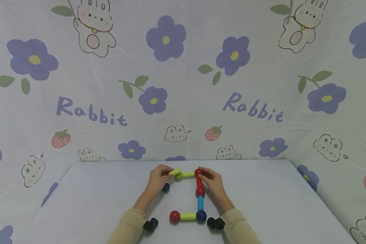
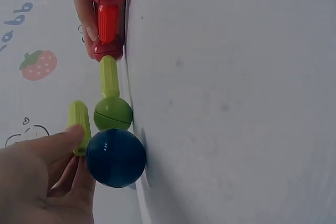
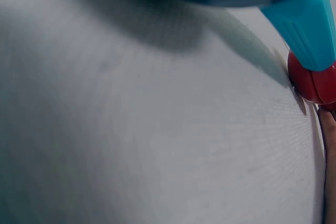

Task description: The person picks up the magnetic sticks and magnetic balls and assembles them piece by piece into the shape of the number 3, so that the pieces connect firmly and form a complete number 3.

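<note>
My left hand [image 1: 156,179] pinches a loose yellow-green rod [image 2: 79,116] between thumb and fingers, close over a green ball [image 1: 178,177]. A dark blue ball [image 2: 116,158] lies just by that hand. From the green ball a yellow-green rod [image 1: 188,174] runs to a red ball [image 1: 198,172], which the fingers of my right hand [image 1: 215,181] hold. The joined chain carries on toward me through a red rod [image 1: 199,182], another red ball [image 1: 200,192], a light blue rod [image 3: 307,30] and a navy ball [image 1: 201,216].
From the navy ball, a yellow-green rod [image 1: 188,216] leads left to a red ball [image 1: 175,216] at the chain's near end. Everything lies on a white-covered table [image 1: 262,189]. Behind it hangs a patterned cloth [image 1: 189,112]. Each wrist wears a black camera [image 1: 150,224].
</note>
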Action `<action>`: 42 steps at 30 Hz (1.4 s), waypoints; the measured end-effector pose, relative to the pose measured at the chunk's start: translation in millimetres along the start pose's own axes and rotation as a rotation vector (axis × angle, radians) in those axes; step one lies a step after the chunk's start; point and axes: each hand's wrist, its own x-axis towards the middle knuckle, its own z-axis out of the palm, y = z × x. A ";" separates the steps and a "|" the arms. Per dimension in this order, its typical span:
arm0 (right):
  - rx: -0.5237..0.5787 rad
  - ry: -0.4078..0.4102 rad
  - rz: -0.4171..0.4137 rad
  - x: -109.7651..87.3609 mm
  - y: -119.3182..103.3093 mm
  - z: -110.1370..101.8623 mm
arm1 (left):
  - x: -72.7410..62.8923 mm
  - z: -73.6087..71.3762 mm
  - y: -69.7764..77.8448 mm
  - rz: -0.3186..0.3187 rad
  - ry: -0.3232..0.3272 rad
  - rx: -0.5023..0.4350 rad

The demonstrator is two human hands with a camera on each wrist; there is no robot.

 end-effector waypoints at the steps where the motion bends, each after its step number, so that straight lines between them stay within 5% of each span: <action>1: 0.000 0.000 0.000 0.1 0.5 -0.1 | -0.5 0.8 0.6 0.014 -0.015 -0.011; 14: -0.001 0.001 -0.003 0.8 0.3 0.5 | -3.2 12.4 12.6 0.200 -0.211 -0.013; 25: -0.007 0.002 0.010 1.0 0.2 0.1 | -7.3 16.0 19.1 0.202 -0.367 0.066; 35: 0.002 -0.003 0.004 1.1 -0.9 0.2 | -9.2 16.2 23.3 0.269 -0.432 0.099; 42: -0.006 0.003 0.009 1.3 -1.6 0.3 | -8.6 17.7 25.1 0.234 -0.488 0.156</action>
